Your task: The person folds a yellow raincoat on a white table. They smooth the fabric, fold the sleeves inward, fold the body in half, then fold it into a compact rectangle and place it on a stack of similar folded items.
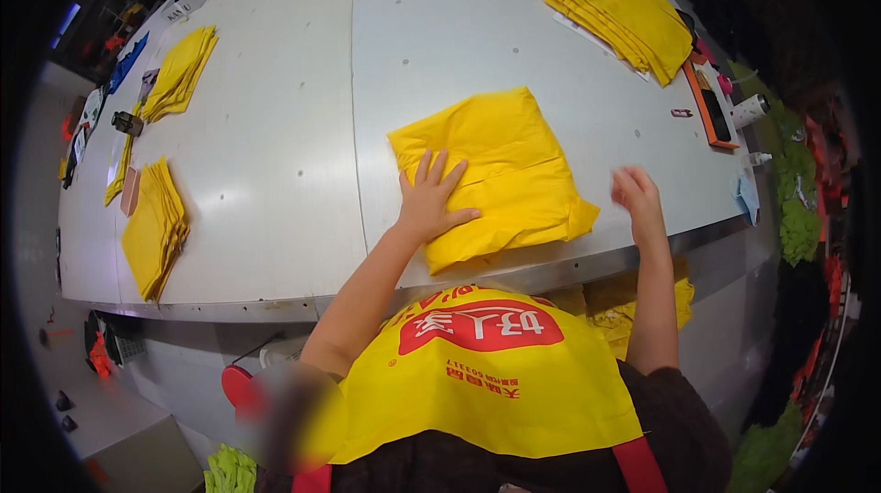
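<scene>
A folded piece of yellow fabric [514, 163] lies on the pale table near its front edge, its surface creased and its right corner bunched up. Flat on the left part of it rests my left hand [431, 195], fingers spread. To the right of the fabric my right hand [635, 195] is raised, apart from the cloth. Its fingers are loosely bent, slightly blurred, and nothing shows in them.
A yellow stack [624, 11] lies at the far right, near an orange tray [711, 108] and a white bottle [750, 110]. More yellow piles [154, 232] lie at the left, beside a dark jar [127, 123]. The table's front edge [266, 310] runs before me.
</scene>
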A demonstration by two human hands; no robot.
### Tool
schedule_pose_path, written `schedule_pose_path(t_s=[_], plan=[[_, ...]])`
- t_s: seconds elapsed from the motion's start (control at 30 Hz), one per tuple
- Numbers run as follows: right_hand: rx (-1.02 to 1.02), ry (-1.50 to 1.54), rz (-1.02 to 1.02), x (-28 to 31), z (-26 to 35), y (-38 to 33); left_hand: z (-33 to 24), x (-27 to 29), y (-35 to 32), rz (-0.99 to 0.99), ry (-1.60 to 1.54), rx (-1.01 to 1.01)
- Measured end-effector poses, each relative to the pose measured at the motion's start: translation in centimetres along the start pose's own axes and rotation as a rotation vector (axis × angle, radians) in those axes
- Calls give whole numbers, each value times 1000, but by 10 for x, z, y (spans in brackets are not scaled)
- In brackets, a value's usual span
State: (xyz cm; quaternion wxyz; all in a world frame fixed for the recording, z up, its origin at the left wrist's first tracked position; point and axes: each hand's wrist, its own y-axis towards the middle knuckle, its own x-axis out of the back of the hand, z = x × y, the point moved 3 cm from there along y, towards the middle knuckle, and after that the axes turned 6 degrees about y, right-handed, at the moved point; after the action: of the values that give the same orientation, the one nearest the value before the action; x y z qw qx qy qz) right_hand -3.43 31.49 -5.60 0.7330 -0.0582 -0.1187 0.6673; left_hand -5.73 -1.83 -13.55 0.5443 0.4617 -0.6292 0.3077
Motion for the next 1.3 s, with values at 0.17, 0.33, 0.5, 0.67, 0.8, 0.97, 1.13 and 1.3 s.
schedule_pose_path(t_s=[0.17, 0.33, 0.5, 0.67, 0.8, 0.97, 1.13, 1.3], plan=[[-192, 41, 70, -47, -64, 43, -27, 32, -53, 9, -146, -187], [-632, 700, 460, -114, -70, 29, -12, 14, -107, -91, 31, -88], [-756, 907, 458, -175, -51, -1, 10, 9, -131, -478, 137, -17], [-810, 991, 450, -199, -45, -18, 1, 0, -118, -715, 144, 81], [-810, 926, 424, -200, -45, -38, 17, 43, -96, -665, 63, 77], [-71, -557, 238, -148, -25, 7, 21, 46, -96, -516, 111, -147], [852, -640, 541, -213, 45, -9, 13, 42, -97, -429, 97, -203], [744, -785, 823, -234, -39, 4, 11, 29, -96, -202, 71, -275]])
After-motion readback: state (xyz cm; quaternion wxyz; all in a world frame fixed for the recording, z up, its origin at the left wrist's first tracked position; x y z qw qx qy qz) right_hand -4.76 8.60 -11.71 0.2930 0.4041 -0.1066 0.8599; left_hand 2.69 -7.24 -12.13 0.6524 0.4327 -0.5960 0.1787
